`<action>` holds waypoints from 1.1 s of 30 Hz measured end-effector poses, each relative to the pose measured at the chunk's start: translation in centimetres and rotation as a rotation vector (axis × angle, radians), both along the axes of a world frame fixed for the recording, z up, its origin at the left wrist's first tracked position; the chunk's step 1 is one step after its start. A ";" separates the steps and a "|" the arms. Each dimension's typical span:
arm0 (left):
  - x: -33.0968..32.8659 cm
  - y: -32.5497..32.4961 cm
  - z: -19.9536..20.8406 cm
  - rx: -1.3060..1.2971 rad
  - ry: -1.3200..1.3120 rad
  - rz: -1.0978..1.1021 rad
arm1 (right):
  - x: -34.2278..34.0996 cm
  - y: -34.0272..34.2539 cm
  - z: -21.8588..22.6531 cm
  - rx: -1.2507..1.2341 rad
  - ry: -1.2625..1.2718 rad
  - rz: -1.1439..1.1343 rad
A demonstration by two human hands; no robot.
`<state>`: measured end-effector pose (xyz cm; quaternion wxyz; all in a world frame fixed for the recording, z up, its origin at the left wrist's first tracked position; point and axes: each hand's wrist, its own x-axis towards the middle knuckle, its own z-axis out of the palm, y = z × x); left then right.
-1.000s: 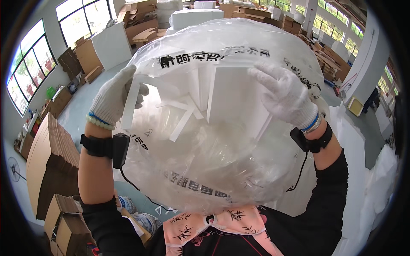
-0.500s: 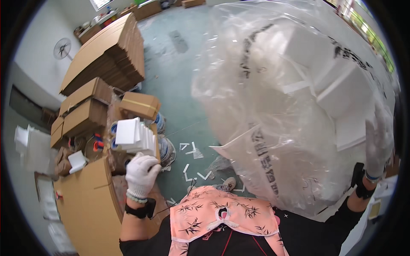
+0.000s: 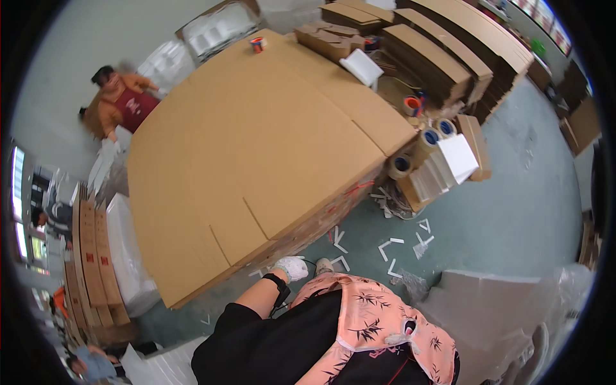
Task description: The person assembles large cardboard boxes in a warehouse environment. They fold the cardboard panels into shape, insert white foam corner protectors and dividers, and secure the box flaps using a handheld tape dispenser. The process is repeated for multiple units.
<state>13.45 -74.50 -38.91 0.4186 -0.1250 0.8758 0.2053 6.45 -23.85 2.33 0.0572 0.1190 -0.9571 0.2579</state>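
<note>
My left hand [image 3: 292, 268], in a white glove with a black band at the wrist, hangs low in front of my apron. Its fingers look curled in; whether anything is inside them is hidden. Nearest to it is the front edge of a large stack of flat cardboard [image 3: 256, 154], whose top sheet shows cut slits. The hand appears just off that edge. My right hand is out of the picture. Past the stack's right corner stands an open carton [image 3: 408, 192] with white foam pieces [image 3: 459, 157] and several tape rolls [image 3: 401, 167].
A person [image 3: 122, 102] in a dark red apron stands beyond the stack, at left. White L-shaped strips [image 3: 385, 250] litter the green floor. Clear plastic wrapping [image 3: 552, 308] lies at lower right, flat cartons [image 3: 96, 263] stand at left, and cardboard piles [image 3: 430, 61] rise at the back.
My view has swung left, bringing the cardboard stack to the centre. The large plastic bag has slid to the lower right. My right hand has left the picture; my left hand is now lower.
</note>
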 end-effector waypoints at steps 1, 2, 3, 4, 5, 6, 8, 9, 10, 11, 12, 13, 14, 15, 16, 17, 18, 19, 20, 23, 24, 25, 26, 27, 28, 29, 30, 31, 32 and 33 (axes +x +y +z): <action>1.5 -1.6 -0.4 0.026 -0.021 0.063 | -2.5 -2.6 -1.2 0.113 0.006 0.096; 3.2 -3.7 -1.0 -0.012 0.034 0.126 | -5.5 -4.3 -3.4 0.193 0.023 0.190; 5.1 -5.2 -1.5 -0.062 0.025 0.185 | -8.3 -6.8 -5.4 0.245 0.017 0.301; 6.7 -6.8 -1.9 -0.114 0.009 0.253 | -11.3 -10.0 -7.8 0.294 0.014 0.419; 8.6 -8.3 -1.7 -0.171 -0.009 0.346 | -14.2 -13.3 -10.4 0.295 0.024 0.548; 10.1 -9.4 -0.8 -0.182 0.026 0.407 | -16.8 -17.0 -13.0 0.294 0.040 0.677; 13.9 -10.9 -1.6 -0.253 0.022 0.531 | -20.3 -25.4 -17.9 0.223 0.010 0.943; 16.0 -10.8 -2.1 -0.268 -0.015 0.564 | -21.3 -29.8 -19.8 0.163 -0.030 1.086; 17.6 -10.2 -2.5 -0.299 -0.039 0.735 | -21.2 -34.0 -21.3 0.088 -0.014 1.233; 18.5 -9.6 -2.3 -0.292 -0.024 0.804 | -20.6 -37.3 -22.7 0.205 -0.073 1.270; 18.7 -8.9 -1.3 -0.284 -0.001 0.863 | -20.5 -40.2 -25.6 0.180 0.028 1.367; 19.3 -7.9 -0.4 -0.280 0.013 0.925 | -20.6 -43.0 -29.0 0.229 0.109 1.519; 21.3 -6.1 -1.6 -0.319 0.038 0.965 | -19.3 -45.7 -30.5 0.195 0.132 1.612; 23.8 -3.7 -4.1 -0.358 0.053 1.001 | -17.8 -48.1 -31.8 0.174 0.088 1.731; 24.9 -1.1 -5.7 -0.388 0.079 1.024 | -16.7 -49.9 -32.7 0.172 0.048 1.835; 23.9 0.5 -5.3 -0.321 0.021 1.134 | -15.8 -51.2 -33.0 0.231 0.093 1.926; 22.3 1.6 -3.3 -0.262 -0.030 1.226 | -14.9 -52.5 -33.0 0.280 0.145 2.000; 21.3 3.2 -1.0 -0.205 -0.093 1.329 | -13.7 -53.5 -33.1 0.321 0.195 2.086; 21.3 5.6 -0.2 -0.196 -0.075 1.397 | -12.7 -53.9 -33.4 0.359 0.230 2.098; 21.9 13.0 -1.0 -0.140 -0.129 1.509 | -10.5 -54.2 -34.8 0.429 0.285 2.108; 21.9 14.7 -1.3 -0.117 -0.136 1.559 | -10.0 -54.3 -35.2 0.439 0.275 2.100; 21.7 16.1 -1.3 -0.088 -0.143 1.601 | -9.7 -54.3 -35.5 0.454 0.260 2.085; 21.3 16.9 -1.3 -0.046 -0.190 1.640 | -9.5 -54.6 -35.7 0.468 0.268 2.089; 20.5 17.4 -0.1 -0.039 -0.199 1.678 | -9.2 -54.9 -35.8 0.481 0.274 2.090; 20.8 18.0 -0.7 -0.047 -0.193 1.673 | -8.8 -55.3 -35.9 0.493 0.279 2.089; 20.8 18.5 -0.9 -0.054 -0.182 1.672 | -8.5 -55.7 -35.9 0.483 0.267 2.082; 21.2 18.3 -1.0 -0.054 -0.163 1.662 | -8.1 -56.2 -35.9 0.472 0.252 2.074; 21.7 17.9 -1.1 -0.056 -0.145 1.649 | -7.7 -56.7 -35.8 0.460 0.236 2.063; 21.9 17.5 -1.3 -0.051 -0.119 1.638 | -7.3 -57.2 -35.4 0.504 0.258 2.065; 22.3 17.1 -1.7 -0.070 -0.099 1.655 | -7.0 -57.7 -34.7 0.546 0.277 2.064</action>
